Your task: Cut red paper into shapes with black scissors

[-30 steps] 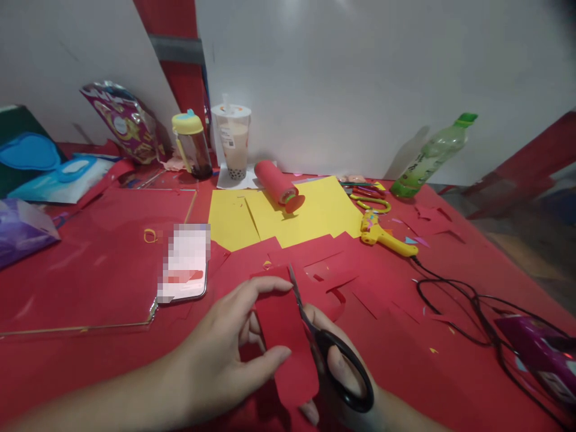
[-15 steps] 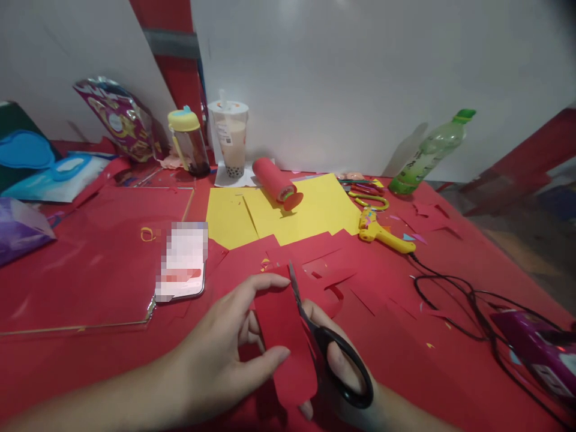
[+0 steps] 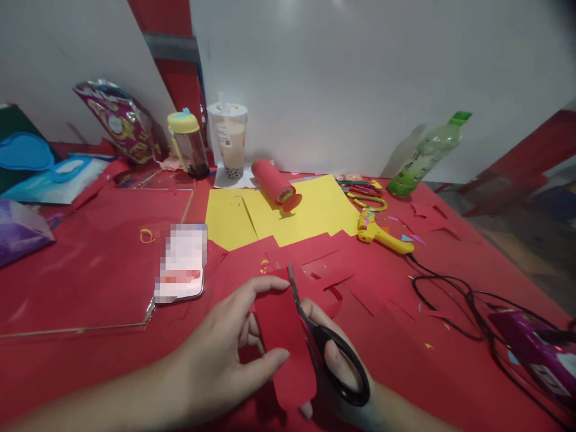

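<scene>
A strip of red paper (image 3: 288,348) with a rounded near end is gripped between the thumb and fingers of my left hand (image 3: 229,339). My right hand (image 3: 346,366) is closed around black-handled scissors (image 3: 344,360), thumb through the upper loop. Their blades lie along the right edge of the strip, tips pointing away from me, close to my left fingertips. Part of the right fingers is hidden behind the paper and handles. Red paper sheets and offcuts (image 3: 373,282) lie under and beyond both hands.
Beyond are yellow sheets (image 3: 306,210), a red paper roll (image 3: 272,180), a bubble tea cup (image 3: 231,141) and a yellow-lidded bottle (image 3: 189,144). A phone (image 3: 184,261) lies left. A yellow glue gun (image 3: 382,234), black cable (image 3: 468,294), purple device (image 3: 535,348) and green bottle (image 3: 427,156) occupy the right.
The scissors' handles have shifted slightly left and toward the strip. My left hand keeps almost the same hold on the paper.
</scene>
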{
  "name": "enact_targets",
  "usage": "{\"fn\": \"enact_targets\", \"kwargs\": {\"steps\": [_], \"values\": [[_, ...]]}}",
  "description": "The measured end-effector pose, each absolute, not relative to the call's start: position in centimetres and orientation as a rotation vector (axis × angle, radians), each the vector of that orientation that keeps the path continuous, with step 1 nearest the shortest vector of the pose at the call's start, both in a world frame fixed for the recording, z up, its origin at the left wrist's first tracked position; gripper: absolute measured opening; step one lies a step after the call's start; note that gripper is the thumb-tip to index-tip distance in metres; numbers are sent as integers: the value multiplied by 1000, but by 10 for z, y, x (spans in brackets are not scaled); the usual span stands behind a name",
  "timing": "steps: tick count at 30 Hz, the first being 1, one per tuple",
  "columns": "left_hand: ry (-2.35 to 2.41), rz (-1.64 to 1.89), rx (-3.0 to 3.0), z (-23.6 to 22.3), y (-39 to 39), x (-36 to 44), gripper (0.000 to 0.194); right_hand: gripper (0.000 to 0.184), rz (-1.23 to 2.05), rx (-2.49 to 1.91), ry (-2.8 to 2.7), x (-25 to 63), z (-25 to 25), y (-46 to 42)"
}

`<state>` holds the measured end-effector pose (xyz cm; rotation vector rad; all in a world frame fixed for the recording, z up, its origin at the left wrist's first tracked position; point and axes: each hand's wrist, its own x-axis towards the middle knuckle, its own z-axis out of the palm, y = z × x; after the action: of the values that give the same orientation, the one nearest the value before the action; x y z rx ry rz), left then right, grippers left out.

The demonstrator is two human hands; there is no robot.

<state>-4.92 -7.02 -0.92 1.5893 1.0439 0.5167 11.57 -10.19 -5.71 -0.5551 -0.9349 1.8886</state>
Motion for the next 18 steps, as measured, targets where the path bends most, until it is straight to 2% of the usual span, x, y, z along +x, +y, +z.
{"fn": "enact_targets", "kwargs": {"steps": [11, 18], "values": [[1027, 508, 1592, -10, -69, -50, 45, 42, 1880, -660, -974, 112, -55, -97], [1035, 492, 1597, -11, -69, -50, 48, 37, 1852, -651, -940, 116, -54, -95]]}}
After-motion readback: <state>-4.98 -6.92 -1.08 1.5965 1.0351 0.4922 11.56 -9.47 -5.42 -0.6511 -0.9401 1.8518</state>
